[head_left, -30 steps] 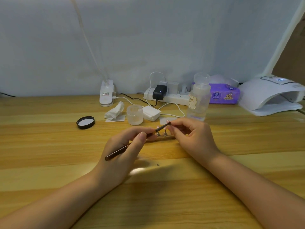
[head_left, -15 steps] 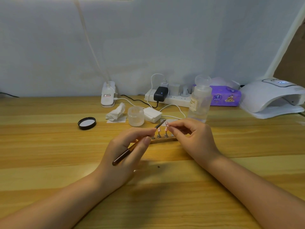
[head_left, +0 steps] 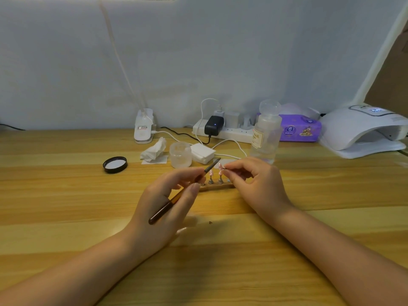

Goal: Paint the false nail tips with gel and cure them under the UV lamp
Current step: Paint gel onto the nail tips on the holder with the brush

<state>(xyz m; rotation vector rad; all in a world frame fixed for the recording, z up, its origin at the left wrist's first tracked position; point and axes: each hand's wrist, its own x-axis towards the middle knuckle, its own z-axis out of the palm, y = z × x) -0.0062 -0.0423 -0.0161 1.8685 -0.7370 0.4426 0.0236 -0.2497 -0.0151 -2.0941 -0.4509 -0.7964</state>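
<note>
Painting is midway: left hand (head_left: 163, 202) grips the brush (head_left: 181, 194), right hand (head_left: 254, 184) pinches a tip (head_left: 220, 166) above the stand (head_left: 217, 186); lamp (head_left: 362, 131) at the worktop's far right corner awaits curing.

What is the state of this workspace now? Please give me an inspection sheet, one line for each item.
Surface: wooden table, bare in front.
Job's things: pink nail tips on pins in a wooden holder; brush; open jar, its black lid apart; UV lamp at far right.
Clutter: crumpled tissue, white pads, clear bottle, purple wipes pack.
Grippers: left hand holds the brush; right hand pinches one nail tip.
Cables: power strip with black adapter; white cable behind the holder.
Surroundings: pale wall; desk lamp base.
</note>
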